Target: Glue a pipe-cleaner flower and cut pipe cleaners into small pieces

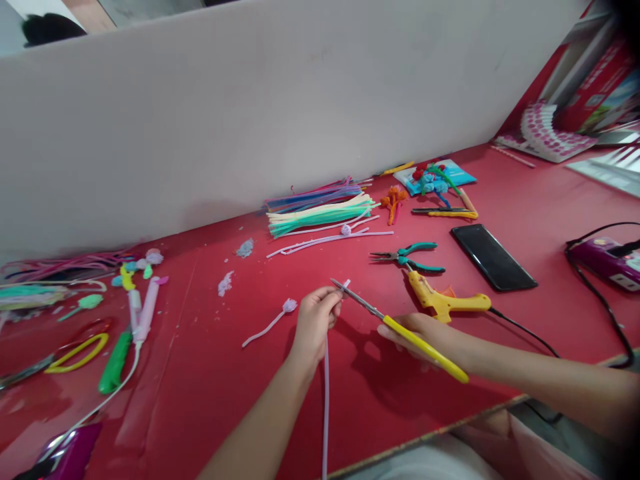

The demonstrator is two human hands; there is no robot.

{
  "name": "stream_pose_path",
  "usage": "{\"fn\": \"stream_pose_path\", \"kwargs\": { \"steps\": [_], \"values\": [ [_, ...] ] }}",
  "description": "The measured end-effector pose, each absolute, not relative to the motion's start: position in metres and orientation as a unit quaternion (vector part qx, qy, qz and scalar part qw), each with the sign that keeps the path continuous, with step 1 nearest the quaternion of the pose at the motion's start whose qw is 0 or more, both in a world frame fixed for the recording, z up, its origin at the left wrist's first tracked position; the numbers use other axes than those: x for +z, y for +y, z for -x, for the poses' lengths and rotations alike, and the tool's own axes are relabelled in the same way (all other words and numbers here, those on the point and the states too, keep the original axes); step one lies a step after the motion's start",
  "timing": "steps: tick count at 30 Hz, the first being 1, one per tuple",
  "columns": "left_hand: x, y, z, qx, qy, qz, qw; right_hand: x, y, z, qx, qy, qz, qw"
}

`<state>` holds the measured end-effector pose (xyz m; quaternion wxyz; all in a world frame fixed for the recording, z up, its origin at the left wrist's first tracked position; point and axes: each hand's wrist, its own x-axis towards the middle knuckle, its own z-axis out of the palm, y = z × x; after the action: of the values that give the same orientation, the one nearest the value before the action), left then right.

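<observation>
Red tabletop (pixel 200 387) below, right hand (pixel 424 327) closed around scissors (pixel 403 332).

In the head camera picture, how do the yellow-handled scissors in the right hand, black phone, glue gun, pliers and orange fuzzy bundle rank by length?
Longest to shortest, as they look:
1. Yellow-handled scissors, perhaps helped by nearness to the camera
2. Black phone and glue gun, too alike to rank
3. Pliers
4. Orange fuzzy bundle
</observation>
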<state>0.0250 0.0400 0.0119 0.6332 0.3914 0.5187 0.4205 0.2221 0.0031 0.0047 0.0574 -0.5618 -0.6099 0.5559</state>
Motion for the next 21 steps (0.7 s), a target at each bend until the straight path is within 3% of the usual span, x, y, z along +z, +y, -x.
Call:
{"fn": "stream_pose_path", "kwargs": {
  "steps": [14, 21],
  "values": [
    [-0.014, 0.048, -0.032, 0.405, 0.544, -0.348, 0.647, 0.028, 0.014, -0.211, 0.645, -0.520, 0.560, -0.001],
    [-0.008, 0.046, -0.030, 0.387, 0.524, -0.350, 0.673, 0.014, 0.018, -0.215, 0.678, -0.476, 0.558, 0.046]
  ]
}}
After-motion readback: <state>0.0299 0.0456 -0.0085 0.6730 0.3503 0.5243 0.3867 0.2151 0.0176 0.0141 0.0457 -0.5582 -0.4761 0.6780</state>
